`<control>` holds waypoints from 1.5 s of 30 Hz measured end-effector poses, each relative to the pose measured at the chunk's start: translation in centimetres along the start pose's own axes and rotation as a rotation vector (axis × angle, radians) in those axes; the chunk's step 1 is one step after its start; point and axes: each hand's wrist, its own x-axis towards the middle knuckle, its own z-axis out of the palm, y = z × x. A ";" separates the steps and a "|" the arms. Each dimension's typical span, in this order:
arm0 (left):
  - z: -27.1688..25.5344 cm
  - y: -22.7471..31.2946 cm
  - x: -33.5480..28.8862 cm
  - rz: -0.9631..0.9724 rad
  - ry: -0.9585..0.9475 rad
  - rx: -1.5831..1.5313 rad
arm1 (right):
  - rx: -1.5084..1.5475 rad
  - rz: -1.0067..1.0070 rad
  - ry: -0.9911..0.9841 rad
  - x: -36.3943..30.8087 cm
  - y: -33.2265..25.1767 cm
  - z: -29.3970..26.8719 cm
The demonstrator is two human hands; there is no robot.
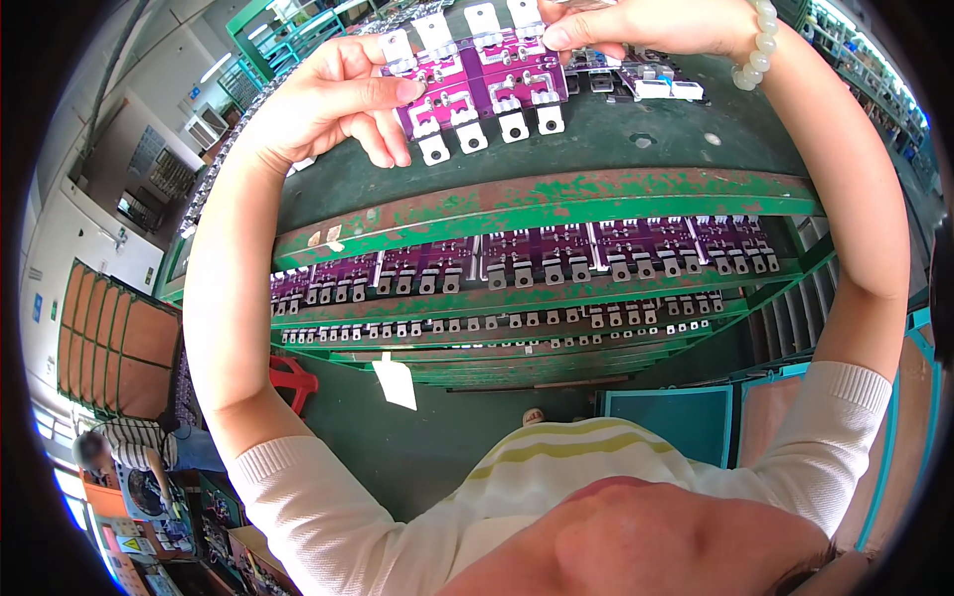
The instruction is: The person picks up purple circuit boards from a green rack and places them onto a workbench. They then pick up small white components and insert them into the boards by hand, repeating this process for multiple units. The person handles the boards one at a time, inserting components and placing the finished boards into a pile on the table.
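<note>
Green metal racking, its paint chipped along the front rail, fills the middle of a factory hall, seen from above the head of a person in a white-and-yellow striped top. Both bare arms reach up to the top shelf, where the left hand and the right hand hold a purple circuit panel fitted with silver metal tabs. The left thumb and fingers pinch the panel's left edge, while the right fingers close on its upper right corner – a pale bead bracelet sits on that wrist. The panel lies flat on or just above the shelf top (which of the two cannot be told), beside more panels already lying to its right.

Judging by the rack, much of the stacking looks done – the tiers below carry rows of the same purple panels, tabs facing out, with further rows showing deeper down. The top shelf appears only partly filled, with bare green surface in front of the held panel.

A white paper tag hangs from a lower tier and a red stool stands on the floor beneath. At lower left another worker in a striped shirt bends over a bench, well apart, beside a stack of brown mesh trays
</note>
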 end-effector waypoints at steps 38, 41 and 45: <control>-0.9 -1.0 0.5 -0.048 -0.186 -0.214 | 0.057 0.021 -0.087 -0.2 -0.1 0.4; -1.9 -1.2 0.5 -0.086 -0.217 -0.137 | 0.007 0.055 -0.067 0.0 -0.6 0.8; -1.7 -1.0 0.4 -0.075 -0.187 -0.111 | 0.033 -0.001 -0.077 -0.1 -0.1 0.5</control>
